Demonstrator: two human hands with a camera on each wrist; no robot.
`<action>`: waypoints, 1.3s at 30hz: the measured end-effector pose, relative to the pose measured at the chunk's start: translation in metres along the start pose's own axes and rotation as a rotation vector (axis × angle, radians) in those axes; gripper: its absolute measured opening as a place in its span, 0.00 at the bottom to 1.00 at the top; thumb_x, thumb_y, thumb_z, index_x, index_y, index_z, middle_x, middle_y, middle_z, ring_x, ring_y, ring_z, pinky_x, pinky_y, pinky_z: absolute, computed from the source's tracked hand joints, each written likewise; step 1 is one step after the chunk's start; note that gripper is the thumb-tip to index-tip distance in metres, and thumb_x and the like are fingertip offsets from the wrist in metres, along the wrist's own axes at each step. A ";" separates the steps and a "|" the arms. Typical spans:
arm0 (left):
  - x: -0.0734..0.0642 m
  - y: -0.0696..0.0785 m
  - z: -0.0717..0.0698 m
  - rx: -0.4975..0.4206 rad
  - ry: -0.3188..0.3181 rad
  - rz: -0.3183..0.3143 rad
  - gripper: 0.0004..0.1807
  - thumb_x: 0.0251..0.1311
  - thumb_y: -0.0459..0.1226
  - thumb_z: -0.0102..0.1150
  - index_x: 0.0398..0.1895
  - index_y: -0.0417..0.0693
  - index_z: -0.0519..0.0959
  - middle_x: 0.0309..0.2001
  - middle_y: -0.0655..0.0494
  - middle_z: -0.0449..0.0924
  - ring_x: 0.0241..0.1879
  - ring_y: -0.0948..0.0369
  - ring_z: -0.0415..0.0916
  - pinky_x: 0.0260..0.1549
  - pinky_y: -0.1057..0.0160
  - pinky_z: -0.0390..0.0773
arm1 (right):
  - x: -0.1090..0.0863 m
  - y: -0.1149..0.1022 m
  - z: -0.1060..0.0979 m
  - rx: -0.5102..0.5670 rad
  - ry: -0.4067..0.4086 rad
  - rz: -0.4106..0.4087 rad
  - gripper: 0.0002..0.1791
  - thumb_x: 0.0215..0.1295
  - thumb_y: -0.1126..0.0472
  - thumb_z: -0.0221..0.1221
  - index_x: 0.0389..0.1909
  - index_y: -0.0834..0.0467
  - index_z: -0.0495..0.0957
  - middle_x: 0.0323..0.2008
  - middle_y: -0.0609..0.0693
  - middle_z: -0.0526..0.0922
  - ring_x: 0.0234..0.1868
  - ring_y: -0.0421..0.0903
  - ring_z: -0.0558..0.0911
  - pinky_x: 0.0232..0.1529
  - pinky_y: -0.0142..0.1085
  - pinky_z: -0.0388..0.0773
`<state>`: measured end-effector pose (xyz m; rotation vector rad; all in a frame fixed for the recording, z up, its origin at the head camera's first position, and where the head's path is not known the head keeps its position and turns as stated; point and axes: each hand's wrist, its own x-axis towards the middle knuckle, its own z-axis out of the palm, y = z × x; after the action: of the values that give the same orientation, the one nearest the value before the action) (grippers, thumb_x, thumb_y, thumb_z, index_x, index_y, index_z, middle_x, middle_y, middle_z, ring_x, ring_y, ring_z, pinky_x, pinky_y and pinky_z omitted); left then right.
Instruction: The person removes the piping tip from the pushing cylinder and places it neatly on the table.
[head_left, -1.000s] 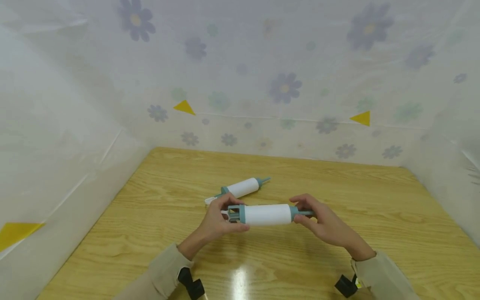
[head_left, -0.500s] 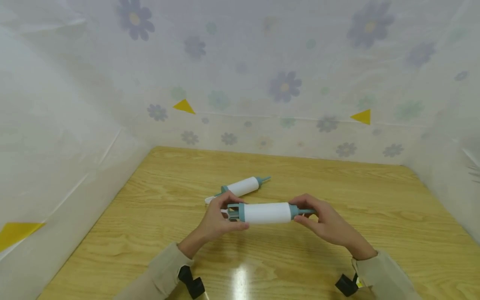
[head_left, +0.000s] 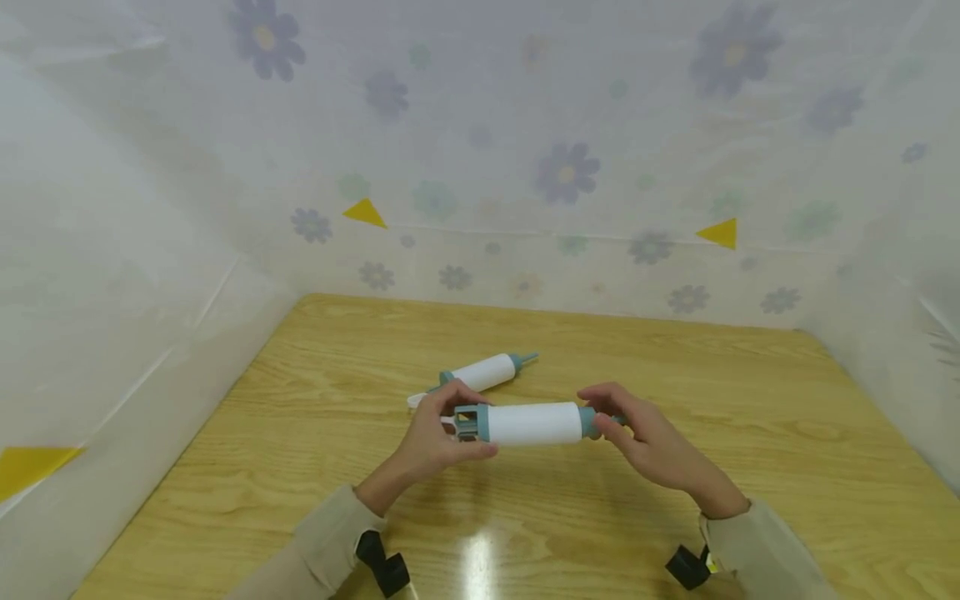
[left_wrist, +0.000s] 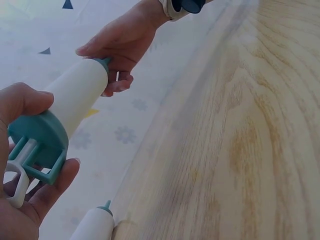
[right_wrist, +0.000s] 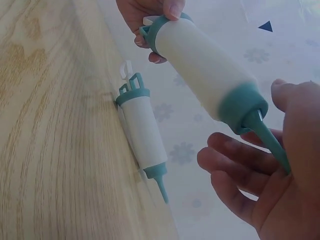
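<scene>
A large syringe with a white barrel, teal end caps and a white pull ring is held level above the table. My left hand grips its handle end, thumb and fingers round the teal collar. At the other end, my right hand is loosely around the teal nozzle. Its thumb is lifted off the cap in the right wrist view, and its fingers are bent beneath the nozzle. A second similar syringe lies on the table behind, its ring end partly behind the left hand.
The wood-grain table is bordered by pale flowered sheeting at the back and sides. Yellow triangles mark the sheeting. Black wrist cameras hang below both sleeves.
My right thumb and fingers have loosened from the nozzle cap, with the thumb shifting up over the nozzle. My left hand keeps its grip, and the syringe is nearly in place.
</scene>
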<state>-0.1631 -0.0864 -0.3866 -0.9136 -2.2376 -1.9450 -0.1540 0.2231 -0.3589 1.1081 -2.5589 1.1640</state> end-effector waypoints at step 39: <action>0.001 -0.004 0.006 0.006 0.002 0.000 0.23 0.43 0.33 0.75 0.45 0.44 0.76 0.46 0.45 0.79 0.36 0.64 0.75 0.27 0.63 0.80 | -0.004 0.004 -0.002 0.070 -0.026 -0.042 0.19 0.65 0.72 0.56 0.57 0.60 0.72 0.46 0.54 0.79 0.39 0.40 0.82 0.39 0.33 0.81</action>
<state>-0.1635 -0.0813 -0.3912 -0.9100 -2.2415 -1.9374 -0.1543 0.2288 -0.3612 1.1931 -2.5187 1.2467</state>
